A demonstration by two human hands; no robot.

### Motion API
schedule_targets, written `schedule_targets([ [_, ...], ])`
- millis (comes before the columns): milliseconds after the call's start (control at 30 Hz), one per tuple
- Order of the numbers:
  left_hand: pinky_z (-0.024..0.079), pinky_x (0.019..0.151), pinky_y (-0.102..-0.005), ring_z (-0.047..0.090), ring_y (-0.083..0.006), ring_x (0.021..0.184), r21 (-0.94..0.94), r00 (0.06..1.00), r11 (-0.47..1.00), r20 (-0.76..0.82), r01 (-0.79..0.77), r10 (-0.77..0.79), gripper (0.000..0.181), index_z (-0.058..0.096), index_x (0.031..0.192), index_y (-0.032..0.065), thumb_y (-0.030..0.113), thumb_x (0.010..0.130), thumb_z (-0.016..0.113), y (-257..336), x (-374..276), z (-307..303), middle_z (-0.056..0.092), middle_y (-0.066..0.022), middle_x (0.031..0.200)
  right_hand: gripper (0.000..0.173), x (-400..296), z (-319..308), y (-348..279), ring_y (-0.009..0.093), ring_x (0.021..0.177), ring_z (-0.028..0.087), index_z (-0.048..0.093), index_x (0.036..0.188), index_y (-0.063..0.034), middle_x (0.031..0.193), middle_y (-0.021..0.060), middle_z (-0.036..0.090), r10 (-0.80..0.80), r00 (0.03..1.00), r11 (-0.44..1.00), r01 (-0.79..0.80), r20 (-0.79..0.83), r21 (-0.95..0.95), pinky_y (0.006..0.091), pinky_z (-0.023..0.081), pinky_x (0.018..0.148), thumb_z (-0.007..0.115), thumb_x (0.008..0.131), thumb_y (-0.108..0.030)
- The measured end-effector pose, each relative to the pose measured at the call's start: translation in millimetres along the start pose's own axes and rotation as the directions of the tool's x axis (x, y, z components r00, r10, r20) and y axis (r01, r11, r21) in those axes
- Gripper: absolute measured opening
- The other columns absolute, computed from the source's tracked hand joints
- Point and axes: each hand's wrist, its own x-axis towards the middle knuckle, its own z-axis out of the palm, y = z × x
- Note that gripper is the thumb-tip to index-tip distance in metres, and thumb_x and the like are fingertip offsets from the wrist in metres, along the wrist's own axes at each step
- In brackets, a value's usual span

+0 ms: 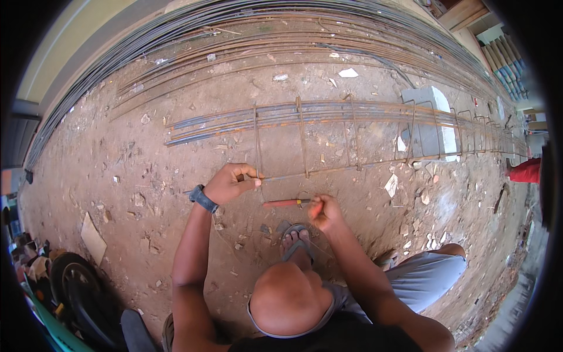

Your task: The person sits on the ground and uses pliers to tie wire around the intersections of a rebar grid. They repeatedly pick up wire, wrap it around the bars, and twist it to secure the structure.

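My left hand (233,182) pinches the near corner of a wire stirrup (257,145) where it meets a long steel reinforcing bar (330,171). Red-handled pliers or pincers (281,203) are in my right hand (324,213), just right of and nearer than the left; one red handle points left. A thin tie wire hangs by the stirrup corner and another loops above the tool. The rebar cage (303,136), rusty bars with square stirrups, stretches to the right. Its far side holds a bundle of bars (211,125). The tool's jaws are hidden by my right hand.
A grey and white block (433,119) lies under the cage at right. Long loose steel bars (264,31) run along the far side. Stones and broken tile (391,185) litter the dirt. A wheel (77,279) is at lower left; a person's red-clothed limb (525,170) shows at right.
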Motion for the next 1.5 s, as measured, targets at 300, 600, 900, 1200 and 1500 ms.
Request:
schedule_targets([
  [300, 0.047, 0.064, -0.0249, 0.059, -0.006, 0.072, 0.147, 0.994, 0.983, -0.025, 0.107, -0.105, 0.019, 0.075, 0.104, 0.0024, 0.016, 0.091, 0.075, 17, -3, 5, 0.073, -0.0035, 0.09, 0.023, -180, -7, -19, 0.026, 0.06, 0.063, 0.068, 0.108, -0.0061, 0.084, 0.0081, 0.067, -0.453, 0.611, -0.553, 0.379, 0.649, -0.742, 0.0372, 0.051, 0.055, 0.065, 0.099, -0.027],
  [600, 0.046, 0.059, -0.0243, 0.054, -0.0063, 0.064, 0.11, 0.998, 0.992, 0.022, 0.056, -0.059, 0.021, 0.075, 0.106, 0.0044, 0.017, 0.089, 0.076, 14, -7, 2, 0.073, -0.0009, 0.084, 0.07, -265, 40, -106, 0.044, 0.131, 0.054, 0.045, 0.145, 0.0078, 0.145, 0.0317, 0.048, -0.627, -0.326, -0.705, 0.624, 0.708, -0.337, 0.0533, 0.049, 0.103, 0.049, 0.104, -0.048],
  [900, 0.052, 0.07, -0.0253, 0.064, -0.0082, 0.08, 0.187, 0.998, 0.981, 0.014, 0.058, -0.062, 0.014, 0.071, 0.1, 0.0015, 0.01, 0.09, 0.074, -6, -6, -4, 0.073, -0.0085, 0.109, 0.052, -241, 137, -116, 0.021, 0.092, 0.063, 0.044, 0.147, -0.013, 0.1, 0.0114, 0.066, -0.389, 0.229, -0.205, 0.923, 0.892, -0.326, 0.0349, 0.051, 0.08, 0.055, 0.104, -0.04],
  [1200, 0.053, 0.075, -0.0279, 0.065, -0.0109, 0.083, 0.039, 1.0, 0.999, -0.002, 0.022, -0.022, 0.021, 0.071, 0.11, -0.0007, 0.005, 0.09, 0.074, 1, -10, 5, 0.072, -0.0044, 0.094, 0.033, -81, 46, 28, 0.024, 0.085, 0.064, 0.061, 0.114, -0.0083, 0.094, 0.0106, 0.068, 0.013, 0.901, -0.418, 0.399, 0.434, -0.816, 0.041, 0.051, 0.078, 0.05, 0.105, -0.038],
  [1500, 0.052, 0.075, -0.0298, 0.065, -0.0129, 0.085, 0.082, 1.0, 0.997, 0.01, 0.007, -0.008, 0.025, 0.075, 0.113, 0.0029, 0.01, 0.088, 0.075, 5, -8, 0, 0.07, -0.0068, 0.094, 0.026, -74, 63, 63, 0.019, 0.075, 0.059, 0.056, 0.114, -0.0062, 0.079, 0.0062, 0.062, 0.056, 0.907, -0.185, 0.421, 0.418, -0.888, 0.0376, 0.049, 0.074, 0.05, 0.105, -0.03],
])
